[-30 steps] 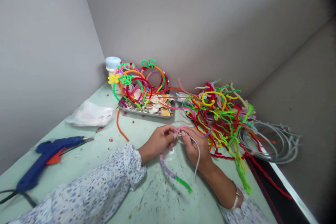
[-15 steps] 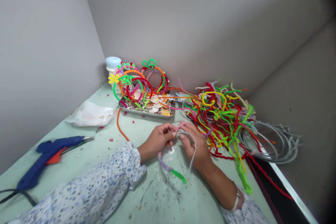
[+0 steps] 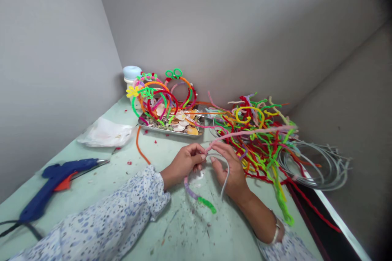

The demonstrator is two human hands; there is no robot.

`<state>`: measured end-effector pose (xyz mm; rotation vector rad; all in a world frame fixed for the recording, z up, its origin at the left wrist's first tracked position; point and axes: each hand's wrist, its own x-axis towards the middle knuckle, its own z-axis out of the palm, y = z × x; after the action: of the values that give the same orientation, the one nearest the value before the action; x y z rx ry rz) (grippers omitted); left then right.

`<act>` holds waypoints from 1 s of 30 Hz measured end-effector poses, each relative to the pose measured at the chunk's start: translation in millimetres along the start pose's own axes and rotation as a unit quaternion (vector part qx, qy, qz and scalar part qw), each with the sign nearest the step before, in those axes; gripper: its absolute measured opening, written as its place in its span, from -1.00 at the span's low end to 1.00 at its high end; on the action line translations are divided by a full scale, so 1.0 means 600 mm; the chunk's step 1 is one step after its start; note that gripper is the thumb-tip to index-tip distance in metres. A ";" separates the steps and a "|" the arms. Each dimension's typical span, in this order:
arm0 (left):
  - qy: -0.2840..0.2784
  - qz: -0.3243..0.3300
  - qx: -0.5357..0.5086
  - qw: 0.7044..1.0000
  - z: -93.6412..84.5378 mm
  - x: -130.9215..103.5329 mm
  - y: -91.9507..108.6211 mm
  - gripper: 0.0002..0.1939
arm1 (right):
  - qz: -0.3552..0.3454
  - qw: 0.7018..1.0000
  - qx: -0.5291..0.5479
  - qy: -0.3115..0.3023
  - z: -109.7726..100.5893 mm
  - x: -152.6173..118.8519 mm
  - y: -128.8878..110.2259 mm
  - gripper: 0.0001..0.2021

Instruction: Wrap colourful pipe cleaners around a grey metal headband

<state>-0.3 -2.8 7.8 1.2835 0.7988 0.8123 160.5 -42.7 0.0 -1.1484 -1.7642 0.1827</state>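
Between its thumb and fingers my left hand pinches a thin headband, closed on the spot where a pink pipe cleaner meets it. The headband's bare grey end arches to the right and down past my right palm. Its other end, wrapped in purple and green pipe cleaner, curves below my left hand. My right hand is curved around the bare end, thumb and fingers apart, with its fingertips against the pink pipe cleaner. The long free length of that pipe cleaner stretches right, over the colourful pile.
Finished-looking colourful headbands stand in a metal tray of shells. A tangled pipe cleaner pile and grey bare headbands lie right. A blue glue gun, a plastic bag and a lidded jar are left.
The pink pipe cleaner's free length has swung out to the right above my right hand; before, only a short looped piece showed at the fingertips. My left hand stays in place.
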 end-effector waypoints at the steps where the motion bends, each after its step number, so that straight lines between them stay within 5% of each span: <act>1: 0.003 -0.002 -0.006 1.000 0.000 0.000 0.000 -0.83 | 0.000 1.000 0.001 0.000 0.000 0.000 0.000 -0.69; 30: -0.057 -0.042 -0.064 0.995 -0.003 0.002 -0.004 -0.77 | 0.035 0.999 0.008 -0.023 0.006 0.000 0.004 -0.85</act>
<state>-1.0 -1.1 4.9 1.1643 0.6945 0.7051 159.5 -40.2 -3.3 -1.2049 -1.7612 0.2665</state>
